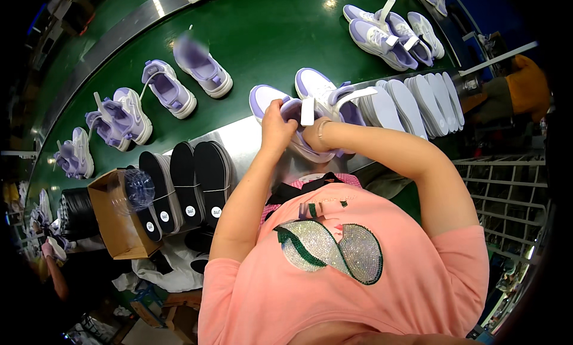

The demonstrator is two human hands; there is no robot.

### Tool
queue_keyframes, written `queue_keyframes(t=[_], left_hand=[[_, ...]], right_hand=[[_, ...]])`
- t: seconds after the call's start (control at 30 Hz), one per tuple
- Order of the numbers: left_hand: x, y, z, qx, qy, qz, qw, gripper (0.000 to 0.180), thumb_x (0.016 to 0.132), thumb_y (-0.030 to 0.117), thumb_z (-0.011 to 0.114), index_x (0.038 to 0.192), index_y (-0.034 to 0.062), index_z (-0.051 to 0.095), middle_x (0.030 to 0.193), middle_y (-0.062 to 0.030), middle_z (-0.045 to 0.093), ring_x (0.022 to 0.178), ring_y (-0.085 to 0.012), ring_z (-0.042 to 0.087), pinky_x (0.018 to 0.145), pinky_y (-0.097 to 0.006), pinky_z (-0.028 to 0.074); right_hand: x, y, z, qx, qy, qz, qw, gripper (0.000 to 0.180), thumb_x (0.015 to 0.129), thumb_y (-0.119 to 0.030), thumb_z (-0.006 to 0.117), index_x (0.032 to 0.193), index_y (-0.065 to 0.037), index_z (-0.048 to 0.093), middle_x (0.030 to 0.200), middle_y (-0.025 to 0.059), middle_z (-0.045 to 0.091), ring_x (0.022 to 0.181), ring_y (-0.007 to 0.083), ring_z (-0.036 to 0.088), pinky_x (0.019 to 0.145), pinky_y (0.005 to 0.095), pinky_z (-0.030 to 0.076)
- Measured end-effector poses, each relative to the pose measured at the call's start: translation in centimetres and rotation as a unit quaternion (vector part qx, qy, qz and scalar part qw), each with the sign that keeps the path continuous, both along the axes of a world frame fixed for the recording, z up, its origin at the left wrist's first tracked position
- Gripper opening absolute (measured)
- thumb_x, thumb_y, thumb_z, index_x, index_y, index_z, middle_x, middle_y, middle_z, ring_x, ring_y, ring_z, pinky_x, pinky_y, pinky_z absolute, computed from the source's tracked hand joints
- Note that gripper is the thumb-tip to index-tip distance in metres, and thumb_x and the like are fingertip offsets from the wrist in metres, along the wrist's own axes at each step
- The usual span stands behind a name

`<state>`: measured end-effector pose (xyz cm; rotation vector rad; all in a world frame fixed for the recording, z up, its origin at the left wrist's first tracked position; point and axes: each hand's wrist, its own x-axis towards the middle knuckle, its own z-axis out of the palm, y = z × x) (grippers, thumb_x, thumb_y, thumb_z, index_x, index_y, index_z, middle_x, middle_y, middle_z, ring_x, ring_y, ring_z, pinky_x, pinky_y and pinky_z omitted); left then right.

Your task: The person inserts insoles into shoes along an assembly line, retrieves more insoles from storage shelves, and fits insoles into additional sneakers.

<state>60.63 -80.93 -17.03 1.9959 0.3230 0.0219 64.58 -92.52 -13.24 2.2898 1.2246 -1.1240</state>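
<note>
A white and lavender sneaker [261,99] lies on the metal edge of the workbench, toe pointing away from me. My left hand [278,129] is closed on the side of its collar, thumb and fingers on the rim. Into the shoe's opening reaches my right hand [316,135], with a thin bracelet at the wrist. Its fingers are hidden inside, so I cannot see whether they hold anything. A matching sneaker [314,84] sits just to the right, touching or very near my right hand. White tags hang from both shoes.
Stacked light insoles [391,106] lie to the right, bundled black insoles [192,184] to the left beside an open cardboard box [122,214]. Several more sneakers [169,88] stand on the green belt [268,35]. A wire rack [507,196] is at the right; another person's arm [58,279] shows far left.
</note>
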Motion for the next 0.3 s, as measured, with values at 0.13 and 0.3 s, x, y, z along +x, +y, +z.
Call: queue_keyframes(t=[0.13,0.3], left_hand=[[-0.1,-0.3,-0.1,-0.016,-0.01,-0.003,1.0,0.044,0.059,0.004,0.056,0.101,-0.0036,0.045,0.096,-0.0216,0.051,0.093,-0.0339,0.048,0.081,-0.036,0.039],[0.0,-0.6,0.1,-0.038,-0.019,-0.007,0.999,0.041,0.062,0.005,0.057,0.1,-0.0023,0.045,0.098,-0.0198,0.052,0.093,-0.0335,0.049,0.083,-0.036,0.038]], right_hand=[[-0.8,-1.5,2.9,-0.044,0.082,0.027,0.995,0.029,0.074,-0.023,0.044,0.089,-0.004,0.06,0.086,0.0136,0.061,0.085,0.0272,0.057,0.083,0.0436,0.034],[-0.9,-2.5,1.0,-0.07,0.088,0.065,0.992,0.033,0.073,-0.027,0.045,0.095,-0.006,0.058,0.086,0.0133,0.061,0.087,0.0262,0.057,0.092,0.051,0.016]])
